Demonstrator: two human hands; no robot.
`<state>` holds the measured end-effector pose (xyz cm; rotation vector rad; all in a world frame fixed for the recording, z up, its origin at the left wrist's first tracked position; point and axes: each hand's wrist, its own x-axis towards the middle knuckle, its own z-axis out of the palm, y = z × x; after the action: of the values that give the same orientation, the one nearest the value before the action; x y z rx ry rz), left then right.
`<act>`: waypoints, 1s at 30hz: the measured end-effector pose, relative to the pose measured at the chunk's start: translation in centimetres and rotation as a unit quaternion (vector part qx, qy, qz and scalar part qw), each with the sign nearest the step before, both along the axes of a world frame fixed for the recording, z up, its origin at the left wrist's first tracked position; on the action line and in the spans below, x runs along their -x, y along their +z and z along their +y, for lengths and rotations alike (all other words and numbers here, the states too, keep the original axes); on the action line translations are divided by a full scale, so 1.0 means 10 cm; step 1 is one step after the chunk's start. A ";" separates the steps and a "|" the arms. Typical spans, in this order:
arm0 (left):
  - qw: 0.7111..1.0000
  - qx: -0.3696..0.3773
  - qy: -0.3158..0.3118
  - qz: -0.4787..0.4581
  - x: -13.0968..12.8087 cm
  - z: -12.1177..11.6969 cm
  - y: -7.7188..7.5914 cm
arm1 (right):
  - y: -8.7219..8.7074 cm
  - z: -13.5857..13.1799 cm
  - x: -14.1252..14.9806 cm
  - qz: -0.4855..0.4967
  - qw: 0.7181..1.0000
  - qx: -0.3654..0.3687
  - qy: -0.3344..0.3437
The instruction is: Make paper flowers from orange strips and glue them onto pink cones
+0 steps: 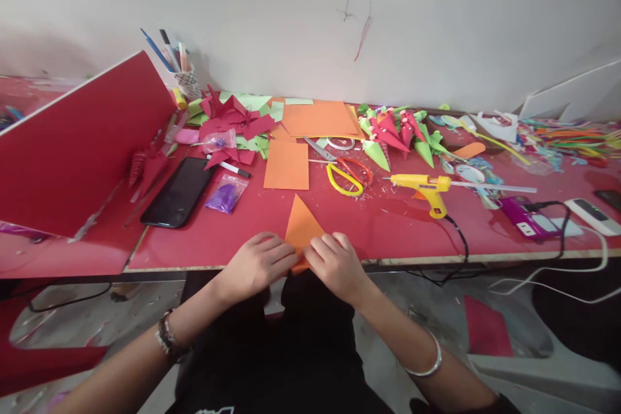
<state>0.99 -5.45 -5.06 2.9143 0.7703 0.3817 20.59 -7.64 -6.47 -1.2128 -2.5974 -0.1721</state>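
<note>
A piece of orange paper [300, 223] with a pointed top lies at the table's front edge, between my two hands. My left hand [262, 262] is closed on its lower left side. On the lower right side, the curled fingers of my right hand [337, 265] grip the same paper. My fingers hide part of its lower edge. Just beyond it lies a flat orange square [286, 165]. Scissors [347, 174] with red and yellow handles rest to the right of that square.
A yellow hot glue gun [424, 189] with a trailing cord lies right. Left are a black phone [178, 193], a purple packet [226, 195] and a standing red board [87, 149]. Behind are red paper pieces [233, 118], an orange stack [317, 119], paper cones [391, 129] and a pen cup [187, 83].
</note>
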 end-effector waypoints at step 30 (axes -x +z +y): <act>0.989 0.090 0.111 -0.046 0.17 0.18 -0.19 | -0.08 0.24 -0.19 0.224 0.953 0.204 0.027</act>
<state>-0.66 -3.63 -6.98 2.6323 1.0581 0.4378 22.46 -5.22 -7.27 -1.1334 -2.3120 0.6104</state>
